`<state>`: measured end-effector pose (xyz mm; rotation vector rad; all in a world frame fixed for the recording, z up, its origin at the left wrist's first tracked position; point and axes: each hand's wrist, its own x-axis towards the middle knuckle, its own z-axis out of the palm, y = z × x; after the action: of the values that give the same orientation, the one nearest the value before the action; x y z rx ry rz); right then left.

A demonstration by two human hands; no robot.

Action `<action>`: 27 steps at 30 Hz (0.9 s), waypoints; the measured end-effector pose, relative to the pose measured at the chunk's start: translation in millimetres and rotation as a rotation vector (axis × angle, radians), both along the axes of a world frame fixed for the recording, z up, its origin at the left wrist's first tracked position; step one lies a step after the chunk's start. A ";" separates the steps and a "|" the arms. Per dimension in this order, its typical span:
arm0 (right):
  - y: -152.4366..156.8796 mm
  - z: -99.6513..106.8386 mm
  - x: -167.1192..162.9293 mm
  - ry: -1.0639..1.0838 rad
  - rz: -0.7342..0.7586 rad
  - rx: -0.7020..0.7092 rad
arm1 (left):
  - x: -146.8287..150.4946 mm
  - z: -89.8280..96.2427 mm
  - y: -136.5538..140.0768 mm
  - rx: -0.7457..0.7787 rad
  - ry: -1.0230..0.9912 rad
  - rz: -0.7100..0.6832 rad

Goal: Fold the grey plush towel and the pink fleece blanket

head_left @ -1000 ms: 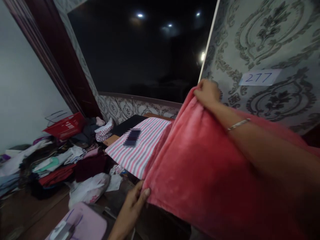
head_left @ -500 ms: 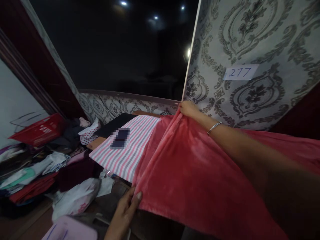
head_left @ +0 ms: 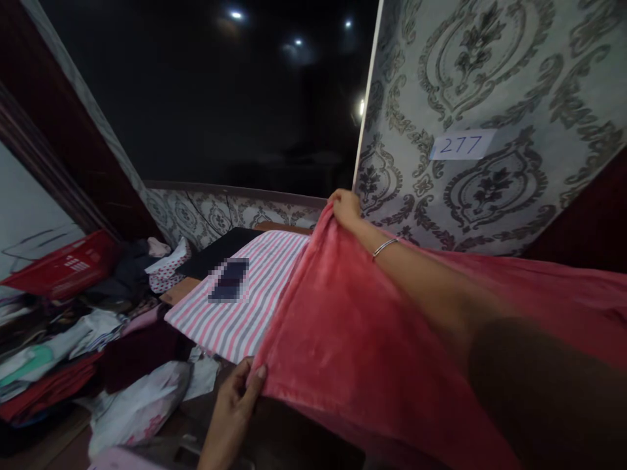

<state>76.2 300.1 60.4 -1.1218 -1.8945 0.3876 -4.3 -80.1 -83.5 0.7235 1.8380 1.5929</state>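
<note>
A red plush cloth point(head_left: 353, 326) stretches across a padded board point(head_left: 264, 274) covered in pink, grey and white stripes, hiding the board's right part. My right hand point(head_left: 347, 207), with a silver bangle on the wrist, pinches the cloth's far corner and holds it raised near the wall. At the near corner, my left hand point(head_left: 236, 395) grips the edge between thumb and fingers. The cloth's folded edge runs taut between both hands, and its near side hangs down. A dark blurred patch point(head_left: 229, 281) shows on the stripes.
Piled clothes point(head_left: 53, 378) and a red basket point(head_left: 68, 264) lie to the left, with a white plastic bag point(head_left: 140, 405) nearer me. A black flat surface point(head_left: 215, 251) is behind the board. Beyond stand a large dark screen point(head_left: 220, 98) and a patterned wall point(head_left: 490, 85).
My right hand has moved left and slightly up with the far corner, and my left hand slightly left and up. The cloth's edge is straighter. The view has shifted a little.
</note>
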 end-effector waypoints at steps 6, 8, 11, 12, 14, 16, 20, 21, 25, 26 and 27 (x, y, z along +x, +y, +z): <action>4.4 -46.7 -13.2 -0.041 0.025 -0.149 | -15.4 -33.5 -6.6 -0.051 -0.074 -0.041; 9.2 -45.6 -15.9 -0.024 0.037 -0.140 | -20.3 -35.5 -8.1 -0.063 -0.117 -0.004; 15.1 -43.3 -21.6 0.006 0.139 -0.142 | -26.6 -36.2 -6.9 -0.086 -0.130 0.059; 15.5 -44.4 -22.6 0.010 0.185 -0.151 | -28.0 -36.8 -5.8 -0.092 -0.127 0.061; 12.9 -50.6 -20.2 0.003 0.257 -0.167 | -28.5 -39.2 -3.6 -0.096 -0.152 0.045; 6.2 -61.8 -7.8 -0.011 0.285 -0.171 | -25.7 -41.8 -2.7 -0.102 -0.217 0.033; -13.0 -91.4 56.6 -0.020 0.358 -0.133 | -18.6 -41.9 -3.8 -0.175 -0.244 0.116; -17.9 -98.5 80.4 -0.021 0.367 -0.129 | -18.7 -41.0 -3.7 -0.201 -0.224 0.138; -40.9 -120.7 195.4 0.031 0.286 -0.246 | -28.8 -41.9 -0.3 -0.296 -0.099 0.161; -48.9 -124.7 226.6 0.069 0.253 -0.278 | -32.9 -44.3 0.7 -0.310 -0.065 0.143; -58.4 -128.0 257.8 0.110 0.215 -0.299 | -37.2 -47.6 1.7 -0.307 -0.016 0.118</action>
<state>334.0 241.6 -67.6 -1.0635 -1.9063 0.8588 -41.5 -78.4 -131.1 0.4704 2.0851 1.3377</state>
